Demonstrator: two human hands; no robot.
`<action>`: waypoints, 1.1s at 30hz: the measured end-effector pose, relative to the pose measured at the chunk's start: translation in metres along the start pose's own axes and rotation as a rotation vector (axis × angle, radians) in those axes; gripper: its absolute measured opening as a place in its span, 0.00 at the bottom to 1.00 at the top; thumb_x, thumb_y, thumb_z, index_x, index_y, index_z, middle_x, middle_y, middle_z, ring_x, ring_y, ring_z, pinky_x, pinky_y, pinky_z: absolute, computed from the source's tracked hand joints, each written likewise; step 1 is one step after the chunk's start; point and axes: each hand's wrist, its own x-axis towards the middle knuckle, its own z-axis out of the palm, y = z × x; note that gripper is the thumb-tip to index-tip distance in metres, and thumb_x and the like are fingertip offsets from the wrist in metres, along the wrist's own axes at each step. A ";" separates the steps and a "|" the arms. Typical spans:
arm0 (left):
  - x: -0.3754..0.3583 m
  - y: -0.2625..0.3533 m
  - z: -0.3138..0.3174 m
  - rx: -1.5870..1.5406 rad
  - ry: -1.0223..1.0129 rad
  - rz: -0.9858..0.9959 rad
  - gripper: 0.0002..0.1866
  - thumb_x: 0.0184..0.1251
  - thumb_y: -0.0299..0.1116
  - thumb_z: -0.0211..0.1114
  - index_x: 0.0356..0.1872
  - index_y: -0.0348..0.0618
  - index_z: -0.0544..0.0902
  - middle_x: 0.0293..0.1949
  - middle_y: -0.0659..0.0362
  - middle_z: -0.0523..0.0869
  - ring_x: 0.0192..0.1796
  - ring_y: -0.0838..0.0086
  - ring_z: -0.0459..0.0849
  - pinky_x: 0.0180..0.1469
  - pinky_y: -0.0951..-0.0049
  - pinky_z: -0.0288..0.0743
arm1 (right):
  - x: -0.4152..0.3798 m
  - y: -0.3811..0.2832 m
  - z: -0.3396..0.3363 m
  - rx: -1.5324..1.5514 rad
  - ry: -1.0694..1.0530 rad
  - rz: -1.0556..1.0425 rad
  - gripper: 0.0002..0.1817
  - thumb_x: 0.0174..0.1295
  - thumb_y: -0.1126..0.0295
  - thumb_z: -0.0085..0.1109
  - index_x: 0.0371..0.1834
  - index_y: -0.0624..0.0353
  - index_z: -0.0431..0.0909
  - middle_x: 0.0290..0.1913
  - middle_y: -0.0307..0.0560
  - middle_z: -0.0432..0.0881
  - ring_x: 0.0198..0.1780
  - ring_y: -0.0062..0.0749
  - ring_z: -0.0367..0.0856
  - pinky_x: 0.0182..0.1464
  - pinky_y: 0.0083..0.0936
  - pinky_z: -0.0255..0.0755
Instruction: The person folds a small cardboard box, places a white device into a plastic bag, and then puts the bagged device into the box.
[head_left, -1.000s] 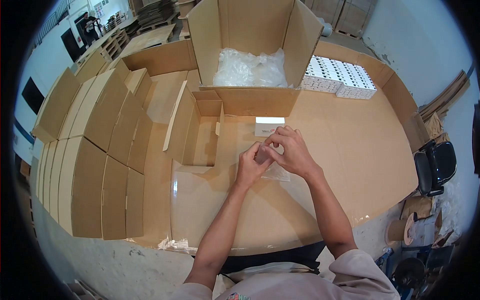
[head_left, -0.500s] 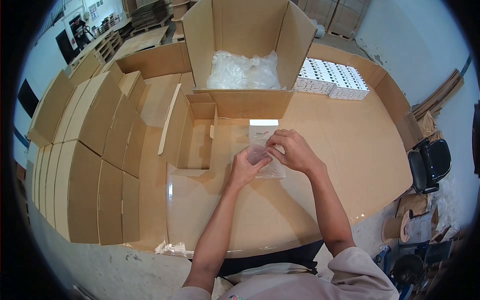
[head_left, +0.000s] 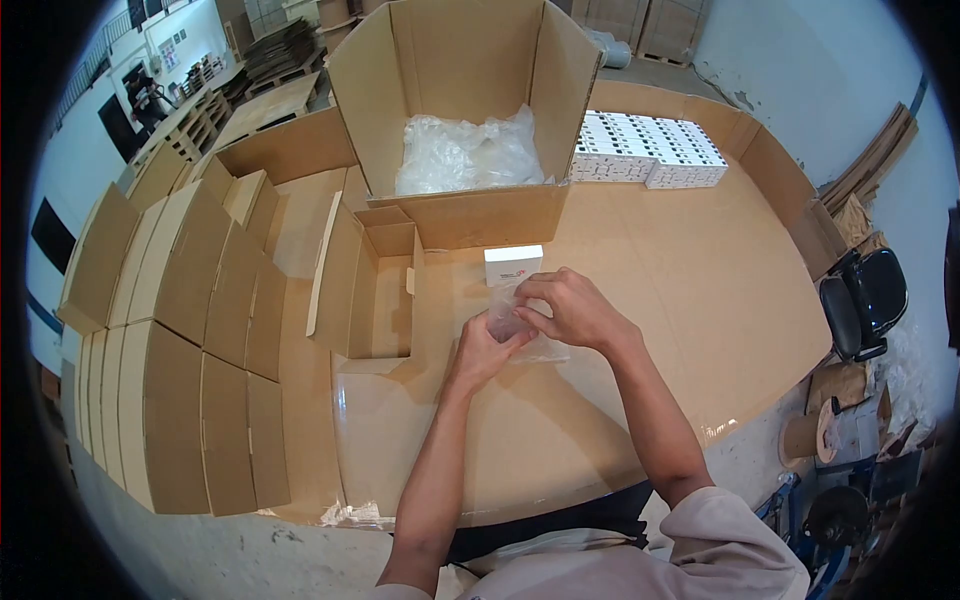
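Around a clear plastic bag (head_left: pixel 504 318), whose contents I cannot make out, my left hand (head_left: pixel 484 350) is closed from the left side. The fingers of my right hand (head_left: pixel 565 308) pinch the bag's upper right edge. Just beyond the hands stands a small white box (head_left: pixel 513 264) with a red mark on its front. More clear plastic (head_left: pixel 545 351) lies on the cardboard surface below my hands. An open, shallow cardboard box (head_left: pixel 385 300) sits to the left of them.
A large open carton (head_left: pixel 470 215) holding clear plastic bags (head_left: pixel 467 153) stands at the back. Stacked small white boxes (head_left: pixel 650 150) are at the back right. Cardboard boxes (head_left: pixel 175 380) line the left side. A black chair (head_left: pixel 865 305) stands at the right.
The camera view has shifted slightly. My right hand has moved a little along the bag's edge, and the plastic between my hands stands up more.
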 end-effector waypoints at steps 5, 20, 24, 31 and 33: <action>0.002 -0.003 -0.002 0.090 0.000 -0.028 0.13 0.62 0.26 0.77 0.47 0.36 0.87 0.38 0.61 0.90 0.39 0.77 0.86 0.43 0.71 0.81 | 0.001 0.001 0.002 -0.004 0.005 -0.049 0.07 0.60 0.69 0.70 0.36 0.60 0.85 0.37 0.52 0.88 0.37 0.54 0.85 0.46 0.43 0.78; 0.003 -0.010 -0.002 -0.146 0.005 -0.060 0.20 0.62 0.27 0.81 0.53 0.37 0.83 0.45 0.59 0.90 0.44 0.76 0.88 0.43 0.74 0.84 | 0.002 0.075 0.026 0.761 0.650 0.198 0.15 0.69 0.72 0.66 0.58 0.55 0.86 0.52 0.39 0.89 0.53 0.24 0.83 0.52 0.25 0.75; 0.007 -0.019 -0.003 -0.141 0.011 -0.037 0.20 0.61 0.25 0.80 0.53 0.37 0.83 0.45 0.58 0.91 0.44 0.77 0.88 0.43 0.74 0.84 | -0.004 0.091 0.053 0.789 0.550 0.188 0.21 0.67 0.77 0.67 0.63 0.54 0.84 0.57 0.41 0.87 0.56 0.26 0.82 0.53 0.25 0.77; 0.009 -0.022 -0.002 -0.087 0.045 -0.034 0.22 0.61 0.24 0.80 0.55 0.35 0.82 0.44 0.58 0.91 0.44 0.77 0.89 0.44 0.75 0.84 | 0.005 0.091 0.067 0.822 0.464 0.162 0.19 0.64 0.80 0.69 0.59 0.57 0.86 0.58 0.43 0.86 0.55 0.27 0.82 0.52 0.24 0.80; 0.008 -0.018 0.000 -0.132 0.039 -0.041 0.22 0.61 0.24 0.80 0.55 0.35 0.82 0.44 0.58 0.91 0.44 0.77 0.89 0.44 0.74 0.84 | 0.006 0.094 0.070 0.826 0.482 0.190 0.18 0.64 0.81 0.68 0.57 0.58 0.87 0.56 0.43 0.86 0.53 0.27 0.83 0.52 0.24 0.80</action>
